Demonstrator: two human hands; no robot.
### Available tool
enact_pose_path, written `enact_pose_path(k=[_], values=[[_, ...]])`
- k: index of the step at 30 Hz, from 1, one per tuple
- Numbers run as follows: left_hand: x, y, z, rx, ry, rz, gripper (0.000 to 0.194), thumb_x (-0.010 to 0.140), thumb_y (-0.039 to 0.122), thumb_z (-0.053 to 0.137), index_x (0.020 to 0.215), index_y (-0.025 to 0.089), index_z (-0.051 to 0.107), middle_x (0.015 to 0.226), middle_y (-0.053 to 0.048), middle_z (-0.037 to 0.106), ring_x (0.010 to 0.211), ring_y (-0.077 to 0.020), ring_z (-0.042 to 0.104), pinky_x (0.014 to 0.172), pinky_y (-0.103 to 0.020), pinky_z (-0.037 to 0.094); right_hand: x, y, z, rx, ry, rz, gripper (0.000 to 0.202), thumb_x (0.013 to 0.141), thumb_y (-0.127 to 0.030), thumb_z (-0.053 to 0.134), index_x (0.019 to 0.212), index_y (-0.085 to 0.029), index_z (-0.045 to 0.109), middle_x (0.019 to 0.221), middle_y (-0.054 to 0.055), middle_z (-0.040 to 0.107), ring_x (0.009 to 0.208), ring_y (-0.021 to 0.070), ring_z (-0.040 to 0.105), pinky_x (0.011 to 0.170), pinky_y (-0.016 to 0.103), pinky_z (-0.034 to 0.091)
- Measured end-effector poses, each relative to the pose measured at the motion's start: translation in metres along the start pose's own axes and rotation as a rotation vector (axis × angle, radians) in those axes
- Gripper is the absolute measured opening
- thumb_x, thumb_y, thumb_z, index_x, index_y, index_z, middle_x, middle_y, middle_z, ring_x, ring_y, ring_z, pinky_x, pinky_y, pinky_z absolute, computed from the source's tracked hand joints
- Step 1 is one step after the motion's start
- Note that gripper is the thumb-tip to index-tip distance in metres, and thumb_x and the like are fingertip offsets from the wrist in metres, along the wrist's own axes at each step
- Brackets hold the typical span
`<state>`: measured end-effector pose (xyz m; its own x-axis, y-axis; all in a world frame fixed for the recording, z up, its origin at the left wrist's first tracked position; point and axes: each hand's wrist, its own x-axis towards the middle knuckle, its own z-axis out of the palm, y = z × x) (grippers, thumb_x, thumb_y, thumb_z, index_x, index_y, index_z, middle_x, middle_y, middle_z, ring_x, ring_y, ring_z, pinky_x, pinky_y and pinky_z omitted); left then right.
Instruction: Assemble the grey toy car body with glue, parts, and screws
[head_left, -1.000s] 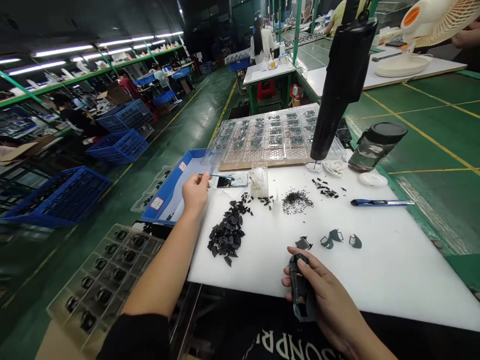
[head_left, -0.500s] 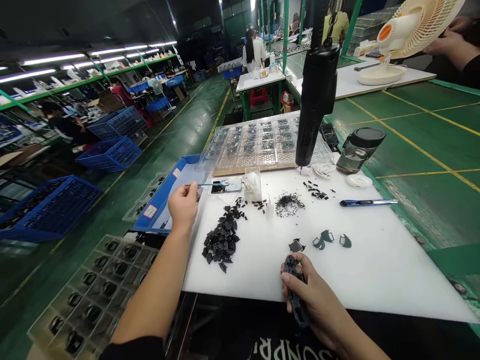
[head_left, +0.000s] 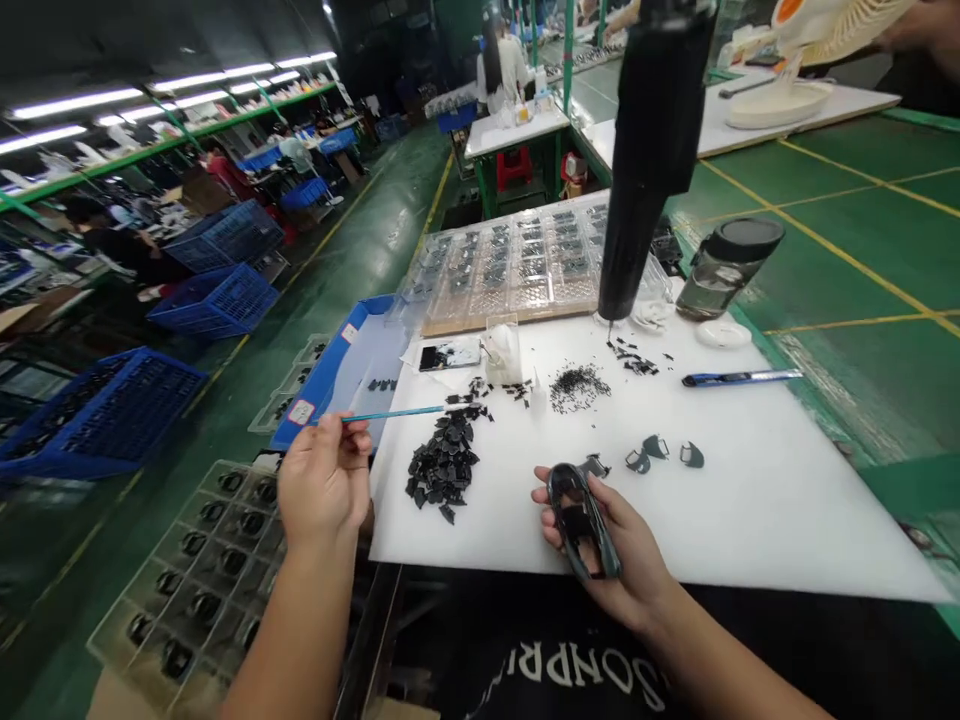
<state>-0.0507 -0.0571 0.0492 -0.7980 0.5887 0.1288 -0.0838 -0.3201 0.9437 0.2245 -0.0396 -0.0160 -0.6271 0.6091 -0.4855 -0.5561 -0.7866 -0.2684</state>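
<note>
One glossy black oblong shell (head_left: 581, 520) is gripped in the right hand (head_left: 622, 555); a thin blue stick (head_left: 390, 413) is pinched by the left hand (head_left: 322, 480); a white worktable (head_left: 750, 510) in a factory hall is noted.

The left hand (head_left: 324, 482) pinches a thin blue stick (head_left: 394, 413) whose tip reaches over the near left edge of the white board (head_left: 750, 520), just above a pile of black parts (head_left: 444, 465). The right hand (head_left: 615, 545) cradles a glossy black shell (head_left: 581, 520) at the board's near edge, with three small dark pieces (head_left: 658, 453) lying just beyond it. Farther back a black driver (head_left: 645, 170) hangs over the board, before a clear tray (head_left: 517, 270), a jar (head_left: 727, 265) and a blue knife (head_left: 739, 378).
</note>
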Motion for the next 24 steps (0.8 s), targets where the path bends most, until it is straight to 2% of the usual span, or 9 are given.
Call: enact_pose_path(k=[3,6,9,15,24], values=[[-0.032,0.004,0.002,0.063,-0.123,0.152,0.022,0.071,0.033,0.079,0.075,0.014,0.068,0.067,-0.001,0.066,0.055,-0.0100,0.060,0.052,-0.022,0.050,0.006,0.003,-0.006,0.015,-0.081,-0.029,0.047,0.096,-0.045,0.044,0.118,-0.007,0.062,0.096,0.012,0.065,0.073,0.0165,0.062,0.070,0.029,0.055],[-0.058,0.003,0.004,0.157,-0.260,0.221,0.012,0.076,0.027,0.075,0.079,0.016,0.072,0.072,-0.002,0.070,0.055,-0.0129,0.063,0.054,-0.027,0.054,0.008,0.005,-0.010,0.002,-0.106,-0.059,0.049,0.098,-0.047,0.040,0.119,-0.008,0.062,0.096,0.011,0.065,0.073,0.0167,0.062,0.069,0.030,0.055],[-0.073,-0.002,0.008,0.212,-0.348,0.275,0.005,0.078,0.020,0.073,0.082,0.018,0.074,0.077,-0.003,0.071,0.060,-0.0144,0.066,0.056,-0.028,0.055,0.008,0.005,-0.011,-0.002,-0.101,-0.068,0.050,0.099,-0.047,0.038,0.118,-0.008,0.063,0.094,0.011,0.066,0.073,0.0167,0.063,0.069,0.029,0.056],[-0.079,-0.011,0.011,0.297,-0.487,0.357,0.012,0.082,0.012,0.067,0.089,0.019,0.074,0.080,-0.002,0.072,0.064,-0.0130,0.067,0.057,-0.026,0.057,0.009,0.005,-0.013,0.001,-0.094,-0.040,0.055,0.099,-0.049,0.035,0.120,-0.006,0.062,0.094,0.014,0.067,0.073,0.0164,0.065,0.071,0.029,0.057],[-0.080,-0.015,0.012,0.354,-0.556,0.406,0.019,0.082,0.005,0.064,0.092,0.018,0.074,0.081,-0.002,0.072,0.069,-0.0143,0.068,0.057,-0.026,0.057,0.007,0.006,-0.014,-0.004,-0.072,-0.024,0.054,0.099,-0.049,0.035,0.120,-0.007,0.062,0.093,0.015,0.068,0.082,0.0197,0.068,0.077,0.032,0.058]])
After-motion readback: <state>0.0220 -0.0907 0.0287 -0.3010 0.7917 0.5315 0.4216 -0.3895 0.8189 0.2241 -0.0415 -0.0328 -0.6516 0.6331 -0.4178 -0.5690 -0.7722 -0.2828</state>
